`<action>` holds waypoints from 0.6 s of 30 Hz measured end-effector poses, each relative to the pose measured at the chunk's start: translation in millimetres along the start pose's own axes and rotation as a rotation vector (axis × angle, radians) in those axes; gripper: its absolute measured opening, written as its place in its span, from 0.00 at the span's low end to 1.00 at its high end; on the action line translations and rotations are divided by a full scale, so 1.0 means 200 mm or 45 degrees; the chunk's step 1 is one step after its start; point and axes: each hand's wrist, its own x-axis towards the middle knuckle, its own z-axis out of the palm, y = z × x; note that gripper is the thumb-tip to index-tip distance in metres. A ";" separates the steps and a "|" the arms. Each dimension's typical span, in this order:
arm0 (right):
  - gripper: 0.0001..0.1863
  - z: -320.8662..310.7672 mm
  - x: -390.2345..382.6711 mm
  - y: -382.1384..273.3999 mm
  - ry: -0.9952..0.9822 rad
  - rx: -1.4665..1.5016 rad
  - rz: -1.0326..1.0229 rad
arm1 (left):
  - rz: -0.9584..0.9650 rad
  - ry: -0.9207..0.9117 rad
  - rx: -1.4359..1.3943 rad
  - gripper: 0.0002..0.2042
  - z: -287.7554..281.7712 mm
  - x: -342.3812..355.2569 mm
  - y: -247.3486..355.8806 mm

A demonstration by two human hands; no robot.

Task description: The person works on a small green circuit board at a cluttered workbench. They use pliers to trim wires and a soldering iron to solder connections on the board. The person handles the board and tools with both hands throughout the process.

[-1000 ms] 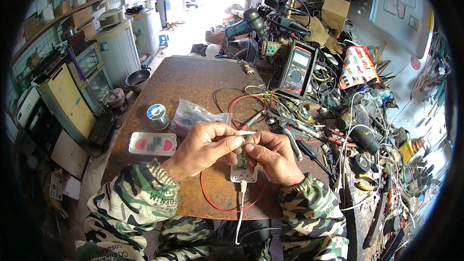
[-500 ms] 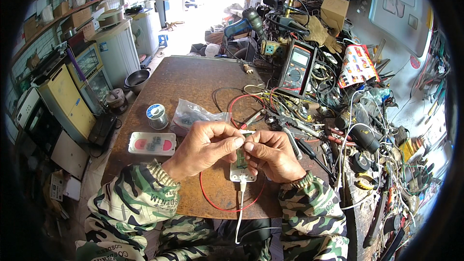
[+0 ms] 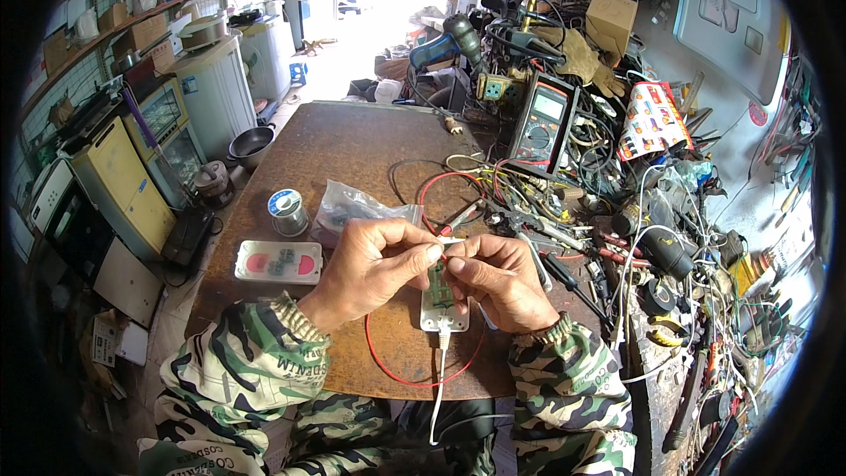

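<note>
— What is the biggest thing here?
— The brown wooden table point(image 3: 352, 145). It stays the same as one second ago.
— And the hands?
— The left hand point(image 3: 370, 273) and the right hand point(image 3: 500, 282) are above its near part, fingertips almost meeting. They have hardly moved. In both, thumb and forefinger stand narrow; whether they pinch something, I cannot tell.
— What comes next in size?
— The digital multimeter point(image 3: 542, 128), leaning at the right, and the white plastic shell point(image 3: 278, 278) at the left; both unmoved.
— And below the hands?
— The white case point(image 3: 432, 324), with a white cable point(image 3: 439, 383) at its near end. The green circuit board point(image 3: 439, 287) shows over it, between the hands, a little more than one second ago.
— The smaller ones?
— The solder spool point(image 3: 287, 214), standing where it was, and a red spot point(image 3: 443, 257) between the fingertips.
</note>
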 end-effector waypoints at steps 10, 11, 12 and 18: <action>0.06 -0.01 0.00 0.01 -0.008 0.040 -0.059 | 0.026 -0.008 0.066 0.07 0.02 -0.01 0.01; 0.06 -0.01 0.00 0.01 -0.014 0.060 -0.059 | 0.020 -0.006 0.076 0.07 0.03 -0.01 0.01; 0.06 -0.01 0.00 0.01 -0.019 0.080 -0.058 | 0.014 -0.005 0.086 0.07 0.03 -0.02 0.01; 0.07 -0.02 0.00 0.00 -0.038 0.151 0.004 | 0.027 -0.045 0.099 0.07 0.03 -0.01 0.00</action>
